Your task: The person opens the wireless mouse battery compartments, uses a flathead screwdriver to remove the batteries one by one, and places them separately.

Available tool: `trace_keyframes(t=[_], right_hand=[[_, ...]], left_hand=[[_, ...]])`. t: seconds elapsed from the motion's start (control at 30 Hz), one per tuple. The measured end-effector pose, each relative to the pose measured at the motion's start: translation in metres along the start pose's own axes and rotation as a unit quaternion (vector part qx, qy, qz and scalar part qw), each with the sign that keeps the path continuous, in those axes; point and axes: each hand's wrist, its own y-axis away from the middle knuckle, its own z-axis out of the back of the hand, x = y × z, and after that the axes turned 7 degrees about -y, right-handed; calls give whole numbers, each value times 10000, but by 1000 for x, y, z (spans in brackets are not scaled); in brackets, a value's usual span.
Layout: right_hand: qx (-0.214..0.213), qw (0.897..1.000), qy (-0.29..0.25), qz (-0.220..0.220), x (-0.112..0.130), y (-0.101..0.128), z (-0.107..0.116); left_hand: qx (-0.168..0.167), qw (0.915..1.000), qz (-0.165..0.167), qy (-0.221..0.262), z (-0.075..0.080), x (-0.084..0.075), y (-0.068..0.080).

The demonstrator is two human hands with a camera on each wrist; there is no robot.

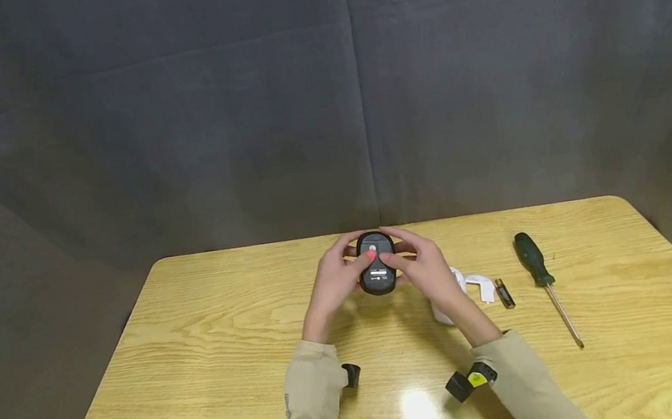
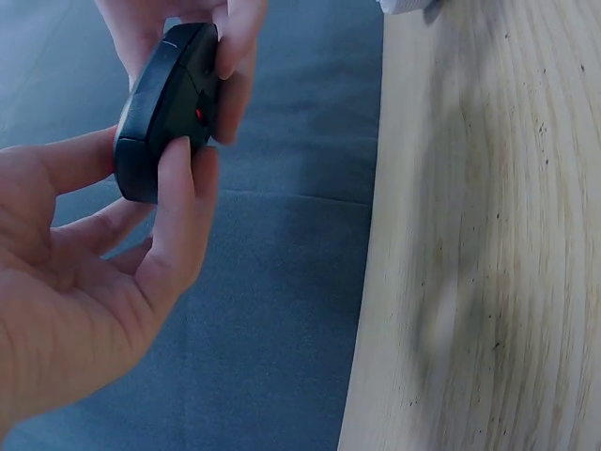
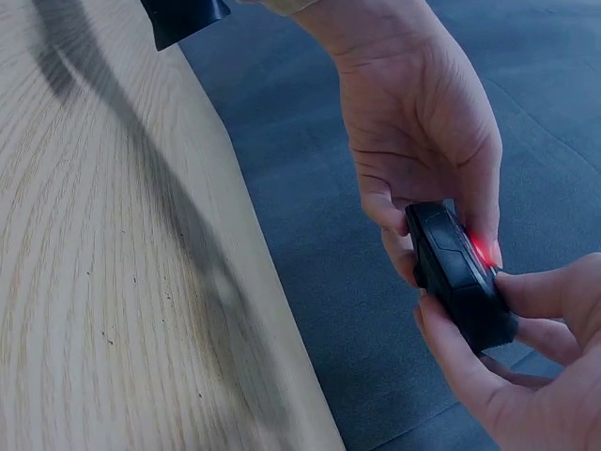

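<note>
A black computer mouse (image 1: 376, 262) is held upside down above the far middle of the wooden table (image 1: 204, 365), its underside with a white label facing me. My left hand (image 1: 338, 278) grips its left side, thumb on the underside where a red light glows. My right hand (image 1: 421, 265) grips the right side, thumb across the bottom. In the left wrist view the mouse (image 2: 167, 108) sits between my left hand's fingers (image 2: 178, 225) and thumb. The right wrist view shows the mouse (image 3: 458, 272) edge-on, its red light lit, pinched by both hands.
To the right lie a white cover piece (image 1: 479, 284), a small battery (image 1: 504, 293) and a green-handled screwdriver (image 1: 544, 280). Another white part (image 1: 443, 311) lies partly hidden under my right wrist. Dark grey cloth (image 1: 322, 92) hangs behind the table.
</note>
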Motion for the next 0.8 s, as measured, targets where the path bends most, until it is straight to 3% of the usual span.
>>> trace_keyframes(t=[0.47, 0.8], right_hand=[[-223, 9996, 82, -148, -4, 2, -2], [-485, 9984, -176, -234, -8, 1, -3]], left_hand=[[-119, 9998, 33, -177, -6, 0, 1], [-65, 9997, 135, -187, -7, 1, -1]])
